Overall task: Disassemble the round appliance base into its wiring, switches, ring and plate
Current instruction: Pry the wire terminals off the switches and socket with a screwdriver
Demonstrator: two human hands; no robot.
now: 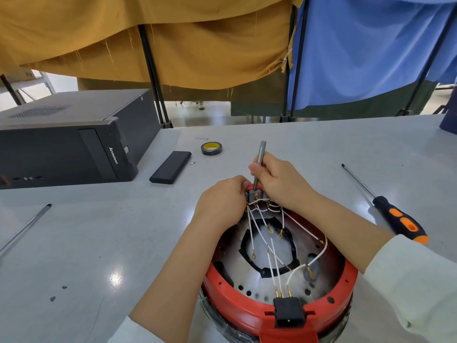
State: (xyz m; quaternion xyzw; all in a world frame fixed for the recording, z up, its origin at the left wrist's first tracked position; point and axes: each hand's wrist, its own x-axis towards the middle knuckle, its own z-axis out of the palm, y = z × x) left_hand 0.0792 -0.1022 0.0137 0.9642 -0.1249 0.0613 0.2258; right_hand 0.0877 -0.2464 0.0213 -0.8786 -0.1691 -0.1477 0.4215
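In the head view, a round appliance base point(277, 276) is being shown in the lower centre of the frame, lying on the grey counter point(123, 231). Its red ring point(237, 303) is being seen around a silvery metal plate point(247, 276), and white wires point(262, 233) with brass terminals are being fanned across the plate from the far rim towards a black plug socket point(288, 310) at the near rim. The switch block point(256, 195) at the far rim is being pinched by the left hand point(221, 204), its fingers curled round the block's left side. A slim grey screwdriver point(259, 167) is being gripped by the right hand point(279, 180), fingers closed around the shaft, the tip being pointed down at the block's terminals.

At the right of the frame, a long screwdriver with an orange and black handle point(395, 216) is lying on the counter. A roll of black tape point(211, 148), a flat black case point(170, 167) and a black computer tower point(66, 137) are lying in the upper left. A thin metal rod point(24, 230) is lying at the left edge.
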